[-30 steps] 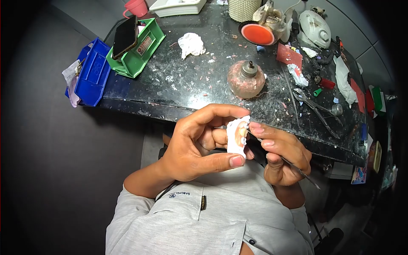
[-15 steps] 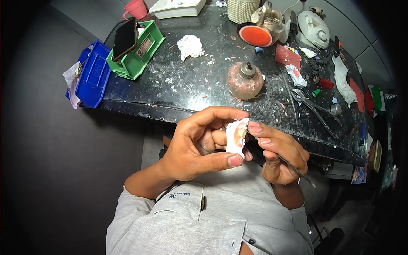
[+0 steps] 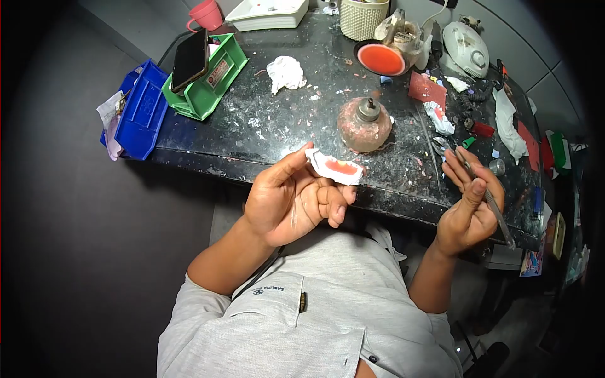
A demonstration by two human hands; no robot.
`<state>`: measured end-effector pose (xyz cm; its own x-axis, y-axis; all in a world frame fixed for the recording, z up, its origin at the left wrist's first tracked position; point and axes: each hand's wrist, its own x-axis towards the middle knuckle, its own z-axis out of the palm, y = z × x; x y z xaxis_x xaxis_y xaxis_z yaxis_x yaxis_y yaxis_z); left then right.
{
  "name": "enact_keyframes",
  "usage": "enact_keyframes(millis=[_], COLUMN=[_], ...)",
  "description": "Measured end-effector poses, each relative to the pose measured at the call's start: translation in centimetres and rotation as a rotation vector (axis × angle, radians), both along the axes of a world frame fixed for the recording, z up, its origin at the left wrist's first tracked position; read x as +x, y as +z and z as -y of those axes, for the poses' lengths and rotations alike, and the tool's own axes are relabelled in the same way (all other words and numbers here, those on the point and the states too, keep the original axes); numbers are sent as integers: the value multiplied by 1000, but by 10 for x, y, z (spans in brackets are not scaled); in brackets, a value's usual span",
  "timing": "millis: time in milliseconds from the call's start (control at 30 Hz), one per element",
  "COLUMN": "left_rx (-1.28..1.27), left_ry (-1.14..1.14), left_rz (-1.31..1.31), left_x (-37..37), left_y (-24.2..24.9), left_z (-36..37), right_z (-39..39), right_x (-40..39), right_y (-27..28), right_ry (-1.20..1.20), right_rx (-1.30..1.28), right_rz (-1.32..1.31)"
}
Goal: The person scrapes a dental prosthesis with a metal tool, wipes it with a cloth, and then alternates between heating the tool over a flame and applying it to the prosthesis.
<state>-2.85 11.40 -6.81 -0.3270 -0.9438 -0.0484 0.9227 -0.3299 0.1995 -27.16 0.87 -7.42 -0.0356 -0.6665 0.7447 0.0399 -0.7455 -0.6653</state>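
My left hand (image 3: 282,205) holds a white plaster dental cast (image 3: 338,170) by its edges, palm turned up, above the front edge of the bench. A patch of reddish-pink wax with a small yellowish spot lies on the cast's side. Off to the right, my right hand (image 3: 467,218) grips a thin metal wax carver (image 3: 498,219) between thumb and fingers, apart from the cast. Beyond the cast stands a round glass spirit burner (image 3: 365,126) with a metal neck; no flame is plainly visible on it.
A blue bin (image 3: 140,113) and a green bin (image 3: 208,79) with a phone (image 3: 190,60) on it stand at the left. Crumpled white tissue (image 3: 286,74) lies behind. A red-orange disc (image 3: 380,59), pink wax sheet (image 3: 427,89) and green cap (image 3: 468,142) are rightward.
My right hand has drawn the carver away from the cast, to the right. My left hand has turned the cast from upright to nearly lengthwise and raised it slightly toward the bench.
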Motion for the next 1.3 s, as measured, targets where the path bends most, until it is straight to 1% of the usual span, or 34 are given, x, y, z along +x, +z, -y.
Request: enact_keyframes(millis=[133, 200, 233, 300, 400, 500, 600, 633, 667, 700, 733, 800, 867, 900, 933, 1000, 1133, 1200, 1267, 1300], left_rx=[-18, -116, -118, -20, 39, 39, 32, 29, -25, -79, -80, -148, -201, -238, -275, -311, -391, -412, -426, -435], left_ry=[15, -20, -20, 64, 76, 97, 107, 107, 79, 50, 47, 151, 253, 285, 319, 335, 398, 413, 436, 444], left_rz=[6, 54, 54, 87, 104, 135, 142, 142, 140, 138, 136, 357, 628, 694, 758, 743, 704, 687, 671, 683], left_x=[1, 5, 4, -1, -4, -4, -4, -2, -1, 0, 1, 1, 1, 2, 3, 5, 11, 13, 16, 18], left_y=[-4, -10, -8, 1, 10, 10, 8, 7, 6, 4, 3, 3, 7, 8, 9, 7, 5, 7, 8, 8], left_z=[1, 2, 1, 0, 0, -1, -1, -1, -1, 0, -1, -1, -3, -3, -3, -5, -8, -9, -10, -11], right_z=[-2, -3, -3, -3, -4, -5, -4, -2, -1, -1, -2, -5, -5, -6, -8, -7, -6, -6, -6, -8], right_x=[1, 1, 2, 1, 1, 3, -2, -2, -2, -1, 1, 0, -5, -5, -9, -16, -10, -3, 3, 7], right_y=[0, 1, 0, 0, 1, 3, 1, 0, 0, 1, 2, 4, 7, 11, 24, 35, 39, 37, 34, 37], right_ry=[12, 9, 28, 49, 88, 49, 50, 20, -12, -13, 14, 32, 248, 300, 318, 446, 460, 416, 340, 304], right_rx=[44, 63, 78, 90, 109, 135, 138, 92, 47, 45, 91, 132, 441, 568, 738, 1012, 1084, 1078, 991, 1007], right_rz=[37, 32, 43, 54, 34, 31, -19, -81, -144, -145, -127, -112, -18, -8, -123, -251, -333, -354, -447, -464])
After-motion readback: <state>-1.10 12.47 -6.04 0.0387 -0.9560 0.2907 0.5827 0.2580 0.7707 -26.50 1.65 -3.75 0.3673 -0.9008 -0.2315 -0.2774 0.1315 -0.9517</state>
